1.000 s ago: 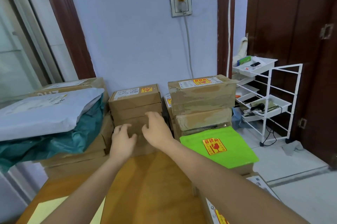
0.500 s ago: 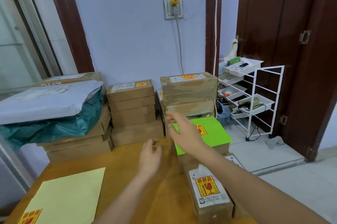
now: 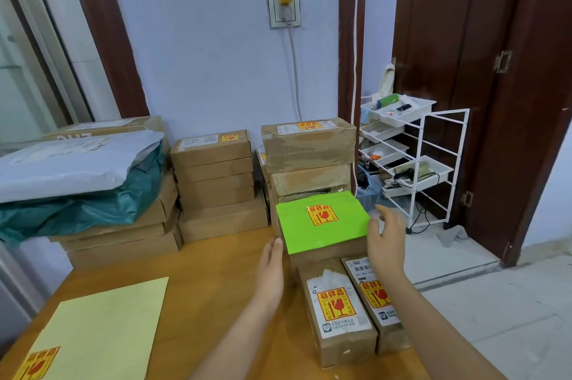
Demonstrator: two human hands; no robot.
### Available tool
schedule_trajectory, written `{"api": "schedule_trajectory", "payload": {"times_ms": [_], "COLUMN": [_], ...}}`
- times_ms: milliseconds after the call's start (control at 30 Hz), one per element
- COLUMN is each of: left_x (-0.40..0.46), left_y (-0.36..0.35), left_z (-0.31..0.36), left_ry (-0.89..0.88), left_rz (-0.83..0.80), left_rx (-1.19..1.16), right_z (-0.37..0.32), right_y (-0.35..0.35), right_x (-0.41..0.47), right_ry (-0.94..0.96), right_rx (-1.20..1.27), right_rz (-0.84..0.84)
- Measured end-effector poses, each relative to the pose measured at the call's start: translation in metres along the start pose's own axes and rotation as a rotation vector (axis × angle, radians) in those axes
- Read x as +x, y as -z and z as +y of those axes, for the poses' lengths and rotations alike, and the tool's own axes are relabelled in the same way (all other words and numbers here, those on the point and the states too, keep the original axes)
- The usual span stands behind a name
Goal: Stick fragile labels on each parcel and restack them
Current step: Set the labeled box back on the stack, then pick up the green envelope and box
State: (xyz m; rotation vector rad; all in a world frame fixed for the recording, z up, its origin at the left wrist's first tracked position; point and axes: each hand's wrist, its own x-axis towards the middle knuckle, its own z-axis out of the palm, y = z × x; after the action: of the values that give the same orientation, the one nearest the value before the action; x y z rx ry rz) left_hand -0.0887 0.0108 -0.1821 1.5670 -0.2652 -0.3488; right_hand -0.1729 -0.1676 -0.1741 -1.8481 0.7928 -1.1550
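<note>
2 hands flank the bright green flat parcel [image 3: 322,223].
Left hand [image 3: 272,268], fingers straight, touches its left edge; right hand [image 3: 387,243], fingers relaxed, hovers beside its right edge.

Soft even daylight, sharp, wide-angle edge bending

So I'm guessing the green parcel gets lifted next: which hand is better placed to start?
Likely the left. The left hand already lies flat against the near left corner of the green parcel, while the right hand is open beside its right edge, contact unclear.
</note>
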Motion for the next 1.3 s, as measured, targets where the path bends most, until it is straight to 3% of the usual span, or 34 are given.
{"api": "schedule_trajectory", "payload": {"times_ms": [267,500,933,1300], "left_x": [0.001,-0.002,-0.005,-0.009], "left_y": [-0.005,-0.014,-0.012,0.008], "left_z": [-0.011,-0.017,-0.011,0.004], "left_ry": [0.024,0.046,0.068,0.031], "left_rz": [-0.062,-0.048,-0.090,0.007], "left_rx": [-0.036,-0.107,-0.139,-0.219], "right_z": [0.001,-0.001,0.004,-0.005], "right_y": [-0.008,-0.009,-0.011,-0.010], "right_x": [-0.007,-0.011,-0.011,-0.010], "right_ry": [-0.157,-0.186,-0.123,-0.034], "right_rx": [0.208,0.205,0.217,0.230], "right_rz": [-0.022,-0.054,-0.101,-0.215]}}
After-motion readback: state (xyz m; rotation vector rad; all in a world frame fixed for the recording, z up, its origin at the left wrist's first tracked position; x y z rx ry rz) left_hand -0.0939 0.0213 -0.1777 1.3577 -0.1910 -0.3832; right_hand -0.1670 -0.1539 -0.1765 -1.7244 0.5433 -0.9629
